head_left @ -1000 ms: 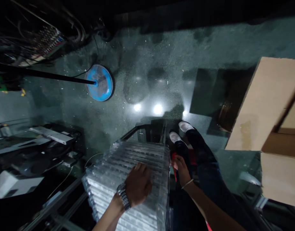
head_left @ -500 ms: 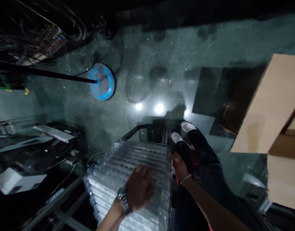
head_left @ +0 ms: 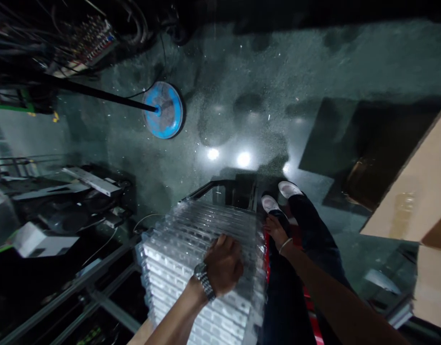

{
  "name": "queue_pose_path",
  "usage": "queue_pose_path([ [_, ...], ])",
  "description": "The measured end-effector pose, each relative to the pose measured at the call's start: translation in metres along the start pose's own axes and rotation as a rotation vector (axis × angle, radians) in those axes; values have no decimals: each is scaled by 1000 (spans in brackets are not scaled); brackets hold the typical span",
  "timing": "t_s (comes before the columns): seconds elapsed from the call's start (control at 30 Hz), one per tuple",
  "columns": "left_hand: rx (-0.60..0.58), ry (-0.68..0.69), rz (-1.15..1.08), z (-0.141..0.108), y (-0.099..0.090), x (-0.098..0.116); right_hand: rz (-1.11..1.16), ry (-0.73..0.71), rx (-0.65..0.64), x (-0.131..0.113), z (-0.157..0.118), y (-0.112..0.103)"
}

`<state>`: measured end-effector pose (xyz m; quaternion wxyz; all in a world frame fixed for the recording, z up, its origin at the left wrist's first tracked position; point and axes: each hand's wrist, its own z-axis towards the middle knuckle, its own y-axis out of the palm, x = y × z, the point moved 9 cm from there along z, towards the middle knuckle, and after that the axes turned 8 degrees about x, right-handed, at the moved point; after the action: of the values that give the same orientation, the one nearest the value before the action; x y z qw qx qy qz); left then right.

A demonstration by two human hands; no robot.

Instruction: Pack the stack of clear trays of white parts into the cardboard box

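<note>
Apparently the step in hand was steadying the stack (head_left: 170, 275) of clear, ridged plastic, which stood at the bottom centre of the view, just beside the person's legs (head_left: 316, 232). What bore its weight was hidden.

The left hand (head_left: 224, 263), with a watch (head_left: 204, 281) at its wrist, lay over the stack's upper face, palm down, its fingers bent together. Whether they gripped an edge or only pressed could not be told. The right hand (head_left: 277, 231), wearing a bracelet (head_left: 285, 245), hung by the stack's right edge with its fingers drawn close. A red strip (head_left: 267, 256) ran just below it, along that side; whether the fingers were closed on this, or on anything, could not be told.

As a judgement, the next move called for the left hand to keep the layers from sliding, and for the right to find a sure hold at the edge without tugging it askew. Ridged, slick plastic like that would probably shift if pushed from one side only.
</note>
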<state>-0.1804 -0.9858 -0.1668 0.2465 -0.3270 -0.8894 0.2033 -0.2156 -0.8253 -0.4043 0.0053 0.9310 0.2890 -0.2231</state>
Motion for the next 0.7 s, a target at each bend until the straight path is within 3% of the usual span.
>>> queue_pose_path([
  [0.13, 31, -35, -22, 4, 3, -4, -65, -156, -23, -49, -25, -7],
  [0.27, 85, -22, -76, -1, 1, -4, -99, -319, -138, -102, -95, -20],
  [0.33, 120, 12, -109, -7, -1, -1, -230, -457, -169, -119, -139, -29],
  [0.43, 144, 54, -123, -18, -1, 2, -428, -706, -245, -128, -203, -31],
  [0.5, 151, 53, -115, -23, 0, 2, -459, -786, -260, -127, -231, -31],
  [0.7, 91, 34, -91, -30, 2, 2, -471, -767, -227, -126, -240, -29],
])
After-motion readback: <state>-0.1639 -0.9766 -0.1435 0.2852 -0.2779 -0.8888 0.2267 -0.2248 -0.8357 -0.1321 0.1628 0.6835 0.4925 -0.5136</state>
